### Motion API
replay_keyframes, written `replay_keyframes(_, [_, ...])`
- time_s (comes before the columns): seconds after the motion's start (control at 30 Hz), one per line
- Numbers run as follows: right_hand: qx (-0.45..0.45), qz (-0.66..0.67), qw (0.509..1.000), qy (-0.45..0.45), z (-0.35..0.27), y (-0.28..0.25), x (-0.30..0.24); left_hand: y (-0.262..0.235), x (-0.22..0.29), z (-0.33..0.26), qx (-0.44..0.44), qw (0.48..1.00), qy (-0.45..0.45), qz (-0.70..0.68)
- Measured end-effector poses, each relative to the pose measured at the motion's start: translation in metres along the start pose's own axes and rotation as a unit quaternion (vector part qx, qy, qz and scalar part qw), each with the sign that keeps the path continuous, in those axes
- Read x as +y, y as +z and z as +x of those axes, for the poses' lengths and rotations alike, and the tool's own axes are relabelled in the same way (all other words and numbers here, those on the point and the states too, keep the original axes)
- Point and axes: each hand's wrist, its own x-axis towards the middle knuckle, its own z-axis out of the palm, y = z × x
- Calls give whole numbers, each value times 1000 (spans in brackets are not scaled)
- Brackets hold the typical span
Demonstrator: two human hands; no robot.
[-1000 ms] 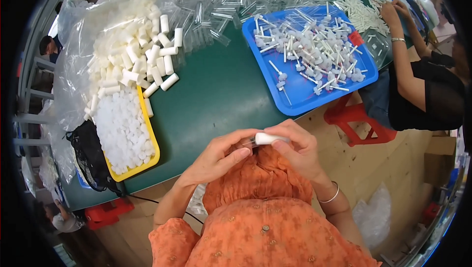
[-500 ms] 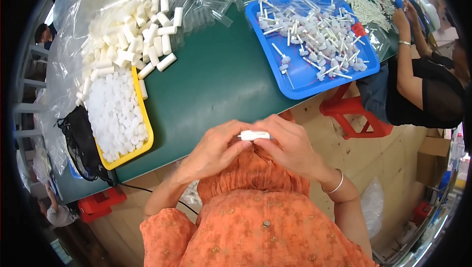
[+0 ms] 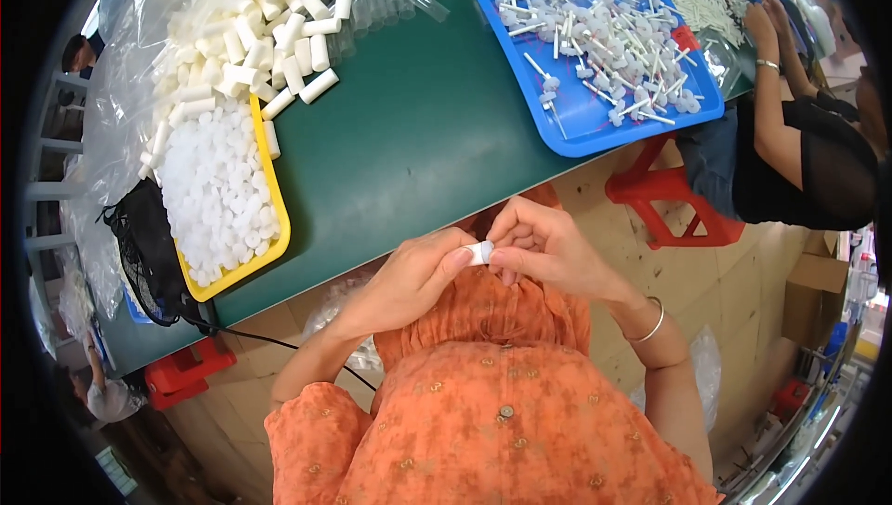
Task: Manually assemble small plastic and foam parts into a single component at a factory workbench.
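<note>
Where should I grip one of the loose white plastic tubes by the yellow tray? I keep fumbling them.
Take a white plastic tube lying alone on the green table across its round middle, coming from above. It lies flat, clear of the pile, so fingers can close on both long sides.

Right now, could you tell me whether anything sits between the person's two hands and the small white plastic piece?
Nothing visible does: the left hand and right hand both pinch the small white plastic piece directly with their fingertips, over the lap, short of the green table.

green table [image 3: 418, 143], blue tray [image 3: 595, 129], yellow tray [image 3: 276, 217]
</note>
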Motion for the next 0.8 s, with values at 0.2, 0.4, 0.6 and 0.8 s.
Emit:
replay_keyframes(0.2, [-46,-56,996,59,0,9,4,21,-12,-13,51,992,22,116])
replay_keyframes(0.4, [104,24,994,13,-22,28,49,39,-36,-11,60,979,-89,-174])
replay_keyframes(0.6, [234,90,967,-38,-9,57,101,73,-33,26,180,882,-152,-408])
replay_keyframes(0.8, [179,417,887,81,-5,64,70,70,-39,28,188,877,-170,-409])
